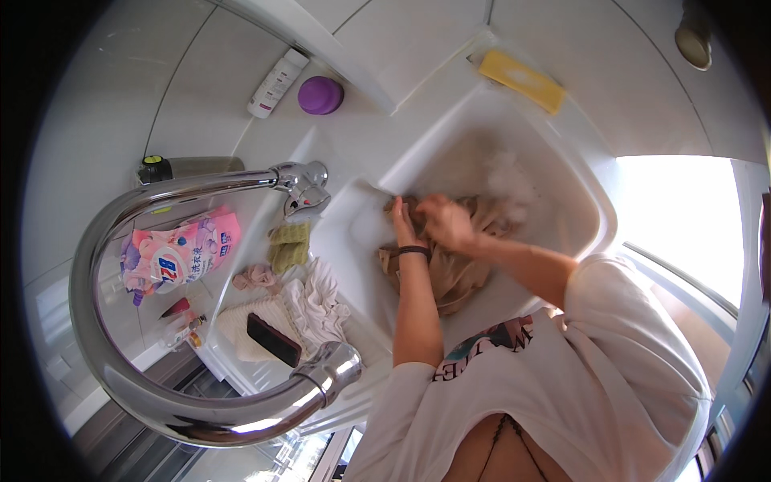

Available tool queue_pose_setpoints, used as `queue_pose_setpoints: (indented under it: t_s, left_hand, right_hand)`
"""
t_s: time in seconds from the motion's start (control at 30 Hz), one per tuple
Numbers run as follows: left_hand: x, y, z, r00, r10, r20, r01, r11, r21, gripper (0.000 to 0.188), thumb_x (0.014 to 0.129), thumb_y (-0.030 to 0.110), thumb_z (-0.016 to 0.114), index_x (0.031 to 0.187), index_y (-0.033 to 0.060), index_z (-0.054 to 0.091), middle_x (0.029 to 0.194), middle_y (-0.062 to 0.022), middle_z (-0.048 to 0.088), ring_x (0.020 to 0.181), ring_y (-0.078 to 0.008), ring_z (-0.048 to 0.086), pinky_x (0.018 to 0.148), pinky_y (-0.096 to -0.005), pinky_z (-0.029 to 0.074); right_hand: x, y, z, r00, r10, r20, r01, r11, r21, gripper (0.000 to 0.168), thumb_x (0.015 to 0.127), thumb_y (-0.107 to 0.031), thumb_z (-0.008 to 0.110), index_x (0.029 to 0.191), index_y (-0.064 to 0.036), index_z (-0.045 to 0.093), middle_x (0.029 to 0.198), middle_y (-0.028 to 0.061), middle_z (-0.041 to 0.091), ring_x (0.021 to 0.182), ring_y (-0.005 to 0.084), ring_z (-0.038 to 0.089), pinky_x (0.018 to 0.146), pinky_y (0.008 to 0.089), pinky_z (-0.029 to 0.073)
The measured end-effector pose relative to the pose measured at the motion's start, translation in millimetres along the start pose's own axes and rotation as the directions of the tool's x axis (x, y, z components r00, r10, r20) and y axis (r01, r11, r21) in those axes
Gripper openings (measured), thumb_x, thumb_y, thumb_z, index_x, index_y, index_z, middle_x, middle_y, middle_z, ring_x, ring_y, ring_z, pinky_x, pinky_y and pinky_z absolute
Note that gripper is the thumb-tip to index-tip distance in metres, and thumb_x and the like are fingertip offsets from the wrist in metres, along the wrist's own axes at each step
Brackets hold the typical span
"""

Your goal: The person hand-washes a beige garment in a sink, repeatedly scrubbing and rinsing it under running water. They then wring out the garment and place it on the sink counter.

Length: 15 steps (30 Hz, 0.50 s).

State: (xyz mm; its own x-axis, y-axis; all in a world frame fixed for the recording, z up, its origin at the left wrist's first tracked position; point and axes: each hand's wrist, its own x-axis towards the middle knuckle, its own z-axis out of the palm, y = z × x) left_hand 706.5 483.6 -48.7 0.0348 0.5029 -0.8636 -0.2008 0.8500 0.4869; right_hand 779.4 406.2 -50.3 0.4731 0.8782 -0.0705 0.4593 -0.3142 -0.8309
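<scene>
A wet tan garment [455, 283] lies bunched in the white laundry sink [578, 162], partly in cloudy, sudsy water [506, 175]. My left hand [405, 224], with a dark band at its wrist, holds a gathered part of the cloth near the sink's left side. Its thumb points up and most of its fingers are hidden. Close against it, my right hand [447, 222] is curled over the same fold and blurred by motion. The rest of the fabric spreads below both hands, towards my shirt.
A chrome faucet [90, 289] arches over the left counter. Under it lie a pink detergent pouch [181, 247], a green cloth [289, 246], white fabric [316, 301] and a phone [274, 340]. A purple-lidded jar [320, 95], white bottle [278, 83] and yellow washboard [523, 81] line the back.
</scene>
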Motion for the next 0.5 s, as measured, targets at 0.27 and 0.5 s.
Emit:
queue_pose_setpoints:
  t_s: [0.27,0.5]
  left_hand:
    - [47.2,-35.8,-58.9,0.578,0.221,0.786,0.042,0.954,-0.298,0.031,0.095,0.036,0.044,0.110,0.0112,0.052,0.104,-0.0014,0.056,0.097,-0.0194,0.052,0.089,-0.0380,0.044]
    - [-1.2,-7.1,-7.8,0.933,0.010,0.359,0.021,0.996,-0.081,0.049,0.087,0.033,0.062,0.127,0.0096,0.046,0.122,-0.0040,0.055,0.109,-0.0194,0.052,0.091,-0.0400,0.044]
  right_hand:
    - [-5.4,-73.6,-25.5,0.956,-0.293,0.024,0.294,0.951,-0.094,0.010,0.070,-0.016,0.064,0.079,-0.012,0.061,0.089,0.0075,0.058,0.077,0.0295,0.060,0.063,0.0385,0.050]
    - [65.8,19.5,-43.0,0.902,0.413,-0.128,-0.403,0.910,0.094,0.034,0.082,-0.035,0.059,0.096,-0.004,0.058,0.104,0.0207,0.058,0.093,0.0363,0.058,0.083,0.0423,0.047]
